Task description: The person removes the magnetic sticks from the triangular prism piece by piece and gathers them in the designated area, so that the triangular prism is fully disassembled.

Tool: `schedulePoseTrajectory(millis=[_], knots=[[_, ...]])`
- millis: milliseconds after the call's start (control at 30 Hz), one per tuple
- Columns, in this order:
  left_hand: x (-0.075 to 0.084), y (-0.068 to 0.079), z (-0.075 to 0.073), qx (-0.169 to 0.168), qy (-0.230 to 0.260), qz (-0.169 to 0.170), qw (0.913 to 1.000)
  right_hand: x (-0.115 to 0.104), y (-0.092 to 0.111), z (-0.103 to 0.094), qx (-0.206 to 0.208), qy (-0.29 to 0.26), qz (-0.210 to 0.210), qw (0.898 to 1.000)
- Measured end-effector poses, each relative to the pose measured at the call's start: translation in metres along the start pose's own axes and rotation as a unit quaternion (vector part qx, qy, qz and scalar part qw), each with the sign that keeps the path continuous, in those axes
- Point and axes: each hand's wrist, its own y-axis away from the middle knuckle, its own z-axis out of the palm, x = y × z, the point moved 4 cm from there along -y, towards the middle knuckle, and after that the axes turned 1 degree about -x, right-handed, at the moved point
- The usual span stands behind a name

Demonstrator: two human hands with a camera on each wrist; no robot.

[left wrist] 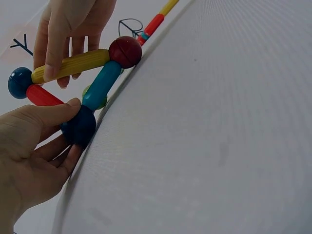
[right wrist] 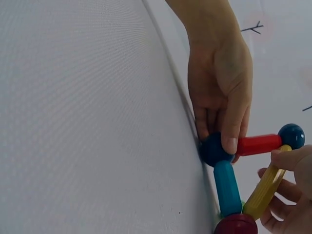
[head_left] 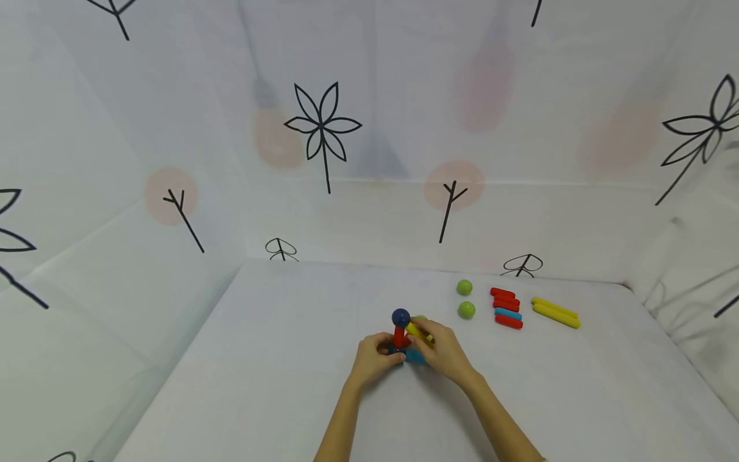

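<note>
Rods and balls form a standing triangle over the white table. At its near lower corner, my left hand [head_left: 372,360] grips a dark blue ball [left wrist: 79,126] between thumb and fingers. From that ball a red rod [head_left: 399,337] rises to an upper dark blue ball [head_left: 401,317], and a light blue rod [left wrist: 101,87] runs low to a dark red ball [left wrist: 125,51]. A ridged yellow rod [left wrist: 73,66] slopes between the upper blue ball and the red ball. My right hand [head_left: 443,348] pinches this yellow rod; in the head view it hides the red ball.
Beyond my right hand a green ball [head_left: 421,317] is partly hidden. Two more green balls [head_left: 466,310] lie farther back. To their right are short red rods [head_left: 505,305] with a light blue rod [head_left: 508,314] among them, then two longer yellow rods [head_left: 555,315]. Patterned white cloth [head_left: 369,218] stands behind.
</note>
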Motion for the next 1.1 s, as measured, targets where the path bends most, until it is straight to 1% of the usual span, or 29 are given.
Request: schedulePoseTrajectory(millis=[300,533,667,867,967,1100], knots=[[0.0004,0.0007,-0.0007,-0.001,0.002,-0.006,1.0000,0.0006,0.0037,-0.0013,-0.016,0.003,-0.024,1.000],[0.0015,0.0021,-0.0010,-0.008,0.003,-0.008,0.9999,-0.0005,0.0055,-0.0001,-0.013,0.007,-0.035,0.999],[0.0004,0.0020,-0.0003,-0.009,0.003,-0.007,0.9999,-0.0012,0.0059,0.0003,-0.021,0.007,-0.027,0.999],[0.0000,0.0019,0.0003,-0.010,0.017,0.001,0.9998,-0.0032,0.0065,-0.0015,-0.035,0.003,-0.012,0.999],[0.0001,0.0021,0.0003,-0.013,0.023,-0.002,0.9997,-0.0023,0.0069,-0.0042,-0.031,-0.003,0.004,0.999],[0.0009,0.0028,-0.0005,-0.015,0.025,-0.004,0.9996,-0.0002,0.0076,-0.0087,-0.023,-0.014,0.017,1.000]])
